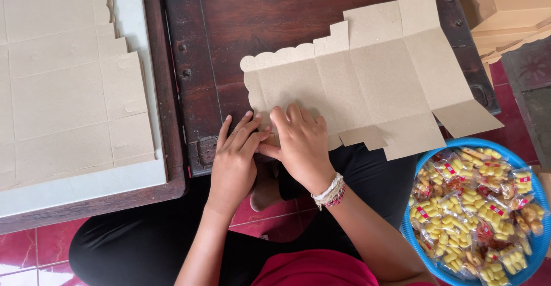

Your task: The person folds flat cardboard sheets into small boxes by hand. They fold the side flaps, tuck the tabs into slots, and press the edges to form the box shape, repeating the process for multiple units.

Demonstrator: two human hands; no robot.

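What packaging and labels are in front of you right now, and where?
Flat box blank: dark wooden table, plain brown, scalloped left edge, under both hands.
Stacked box blanks: left, plain brown.
Snack packets: blue basin, lower right; clear bags, yellow pieces, small red-and-white labels.
Folded boxes: upper right, tan.

two hands [270, 148], one flat box blank [373, 79], one blue basket [410, 228]

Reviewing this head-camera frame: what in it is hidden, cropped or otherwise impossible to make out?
- The near edge of the flat cardboard box blank, covered by the left hand and right hand.
- Whether the fingers pinch a flap or only press: cannot tell.
- The blue basket of snack packets, cropped by the right and bottom edges.
- The stack of cardboard sheets, cut off at the left and top edges.
- The folded boxes, cropped at the top right.
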